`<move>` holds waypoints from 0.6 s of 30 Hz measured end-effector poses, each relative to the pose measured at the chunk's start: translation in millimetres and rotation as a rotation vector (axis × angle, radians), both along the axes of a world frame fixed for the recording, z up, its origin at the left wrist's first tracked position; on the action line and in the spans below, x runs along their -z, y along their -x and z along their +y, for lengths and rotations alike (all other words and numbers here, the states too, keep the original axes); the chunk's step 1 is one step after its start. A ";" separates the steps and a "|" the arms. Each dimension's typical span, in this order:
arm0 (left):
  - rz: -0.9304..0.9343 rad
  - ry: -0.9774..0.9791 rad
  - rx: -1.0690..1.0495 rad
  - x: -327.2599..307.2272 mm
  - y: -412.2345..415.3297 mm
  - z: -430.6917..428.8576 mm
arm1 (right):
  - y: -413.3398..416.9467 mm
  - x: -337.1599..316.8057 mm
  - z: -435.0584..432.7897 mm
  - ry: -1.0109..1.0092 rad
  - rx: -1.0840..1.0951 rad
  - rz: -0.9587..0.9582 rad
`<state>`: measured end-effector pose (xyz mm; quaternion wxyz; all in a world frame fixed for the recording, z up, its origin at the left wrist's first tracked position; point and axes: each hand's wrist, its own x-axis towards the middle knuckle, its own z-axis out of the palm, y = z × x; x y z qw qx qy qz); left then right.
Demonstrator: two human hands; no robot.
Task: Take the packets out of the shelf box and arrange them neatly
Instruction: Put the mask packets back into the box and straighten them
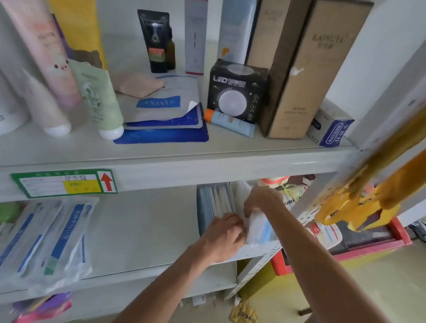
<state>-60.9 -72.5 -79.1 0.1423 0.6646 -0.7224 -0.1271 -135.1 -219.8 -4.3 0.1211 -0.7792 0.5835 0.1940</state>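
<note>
We have both hands in at the right end of the lower shelf [133, 231], around four o'clock in our view. The shelf box [261, 250], white with a perforated side, sits there at the shelf's front edge. Our right hand [260, 201] is closed around the top of a clear packet [261, 228] with pale blue contents, which stands upright in the box with its long axis running up and down. Our left hand [223, 233] sits just beside it at nine o'clock from the packet, fingers curled against its lower edge; we cannot tell whether it grips or only steadies. More packets [214, 204] stand on edge at eleven o'clock from the left hand. The right hand is nearer, so we judge the lift goes straight up. A flat pile of packets [40, 240] lies well apart at the shelf's left end.
</note>
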 end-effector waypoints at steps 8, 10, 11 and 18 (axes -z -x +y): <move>0.027 0.007 -0.025 13.6 14.9 13.1 | 7.0 17.9 -20.6 0.076 0.013 -0.093; 0.025 0.012 -0.027 14.9 16.0 13.5 | 3.7 24.8 -19.6 0.106 0.005 -0.102; 0.019 0.014 -0.025 15.0 15.7 13.2 | 1.6 25.0 -18.8 0.138 -0.011 -0.115; -0.011 0.018 -0.014 9.8 16.5 16.0 | 3.9 51.9 22.7 0.169 0.043 -0.308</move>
